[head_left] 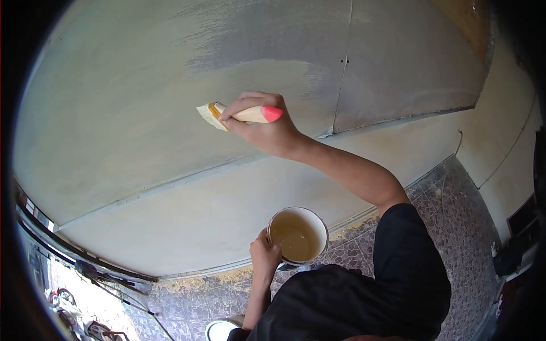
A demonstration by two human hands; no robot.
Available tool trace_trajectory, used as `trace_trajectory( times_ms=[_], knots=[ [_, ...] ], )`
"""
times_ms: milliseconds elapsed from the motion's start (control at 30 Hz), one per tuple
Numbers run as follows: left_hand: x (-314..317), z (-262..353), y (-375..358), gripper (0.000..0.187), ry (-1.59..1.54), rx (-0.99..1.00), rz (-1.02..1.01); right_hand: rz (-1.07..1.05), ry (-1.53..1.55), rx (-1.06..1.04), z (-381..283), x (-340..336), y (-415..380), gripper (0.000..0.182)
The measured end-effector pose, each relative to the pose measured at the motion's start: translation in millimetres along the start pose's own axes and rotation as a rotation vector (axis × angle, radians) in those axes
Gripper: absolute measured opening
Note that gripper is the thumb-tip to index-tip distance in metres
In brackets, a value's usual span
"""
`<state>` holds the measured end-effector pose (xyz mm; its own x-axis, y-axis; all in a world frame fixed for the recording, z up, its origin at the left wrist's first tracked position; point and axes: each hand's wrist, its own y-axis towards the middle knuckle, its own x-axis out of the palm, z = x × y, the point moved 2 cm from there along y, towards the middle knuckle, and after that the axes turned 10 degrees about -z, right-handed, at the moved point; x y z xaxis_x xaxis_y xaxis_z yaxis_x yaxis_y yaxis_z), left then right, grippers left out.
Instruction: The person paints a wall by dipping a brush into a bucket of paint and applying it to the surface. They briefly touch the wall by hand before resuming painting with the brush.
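My right hand (264,125) is closed around the wooden handle of a paintbrush (244,115) with a pink-red handle end. Its pale, paint-coated bristles point left and appear to meet the large wall panel (142,125). Much of that panel has a pale greenish coat, while a grey area shows at the upper middle and right. Lower down, my left hand (265,257) grips the side of a white mug (325,230) in front of my body. Yellowish-brown liquid (294,238) lies inside it. The mug's handle, if any, is hidden by my fingers.
Below the panel's ledge runs a pale lower wall (210,219), down to a stone-patterned tiled floor (455,210). A white lidded bucket (223,329) stands near my left arm. Dark items (509,258) sit at the right edge. A motorcycle (94,328) is outside, lower left.
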<state>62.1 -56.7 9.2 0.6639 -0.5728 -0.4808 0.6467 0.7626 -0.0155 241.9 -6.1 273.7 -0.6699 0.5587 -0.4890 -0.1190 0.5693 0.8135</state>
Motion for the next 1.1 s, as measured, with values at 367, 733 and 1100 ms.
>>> trace_trajectory(
  times_ms=[367, 733, 1100],
  knots=[
    [-26, 7, 8, 0.021, -0.009, 0.035, 0.091, -0.107, 0.702, 0.937, 17, -39, -163, 0.015],
    [-20, 4, 9, 0.036, 0.105, 0.029, 0.151, -0.638, 0.235, 0.734, 21, 66, -239, 0.019],
    [-16, -3, 1, 0.038, 0.164, 0.002, 0.198, -0.718, -0.023, 0.769, 48, 124, -299, 0.007]
  ],
)
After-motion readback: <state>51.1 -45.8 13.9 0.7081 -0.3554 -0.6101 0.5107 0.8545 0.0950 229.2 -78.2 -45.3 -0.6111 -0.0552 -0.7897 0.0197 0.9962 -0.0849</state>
